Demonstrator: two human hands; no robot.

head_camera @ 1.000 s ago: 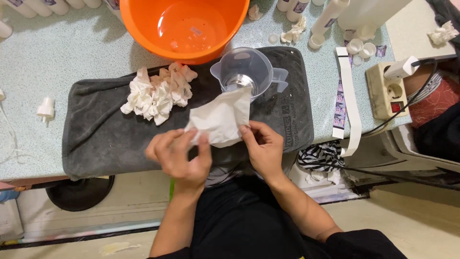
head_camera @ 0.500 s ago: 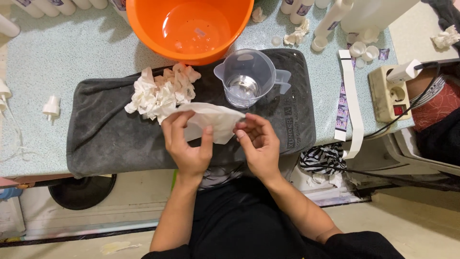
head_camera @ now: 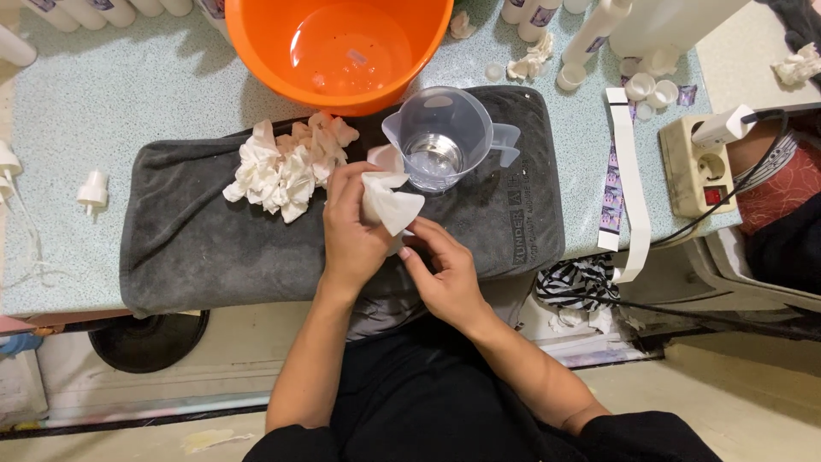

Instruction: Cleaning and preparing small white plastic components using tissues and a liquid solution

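Clutched in the left hand (head_camera: 352,231) is a crumpled white tissue (head_camera: 389,201), fingers curled tight round it above the grey towel (head_camera: 197,248) spread on the speckled table (head_camera: 103,94), just beside the clear measuring jug (head_camera: 440,137). Close below, the right hand (head_camera: 445,278) holds its fingertips loosely bent at the tissue's lower edge, though I cannot tell whether they actually pinch it. To the left on the towel lies a pile of scrunched tissues (head_camera: 286,167), with an orange bowl (head_camera: 338,47) holding a little water behind them and a socket strip (head_camera: 697,162) off to the right.
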